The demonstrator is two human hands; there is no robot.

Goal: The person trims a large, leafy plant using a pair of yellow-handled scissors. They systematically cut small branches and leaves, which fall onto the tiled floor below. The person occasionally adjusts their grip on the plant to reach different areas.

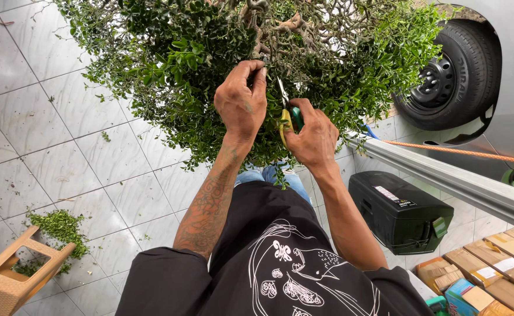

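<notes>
Looking down from the head camera, the view shows two bare hands raised into a dense green bush (175,64) with small leaves and pale twisted branches. The left hand (242,102) has its fingers bent and closed narrowly around a thin twig near the middle of the bush; the thumb and the fingertips meet at the top, so the grip is tight and almost nothing shows between them. The right hand (312,137) is wrapped around the handles of a pair of pruning shears (287,114), which have green and yellow grips. The fingers press the handles near together, and the thin metal blades point up toward the twig, just beside the left hand. It is not possible to tell if the blades are fully closed, because leaves and fingers hide the tips.

Both hands are very near to each other, in front of the lower middle part of the bush. The left forearm carries dark tattoo patterns, and the person wears a black shirt with a white drawing.

Cut leaves (60,228) lie in a small heap on the pale tiled floor (93,164) at the left, near a tan plastic stool (11,275). At the right stands a black plastic case (400,213), with cardboard boxes (491,269) beside it, and a car wheel (453,76) is behind them.
</notes>
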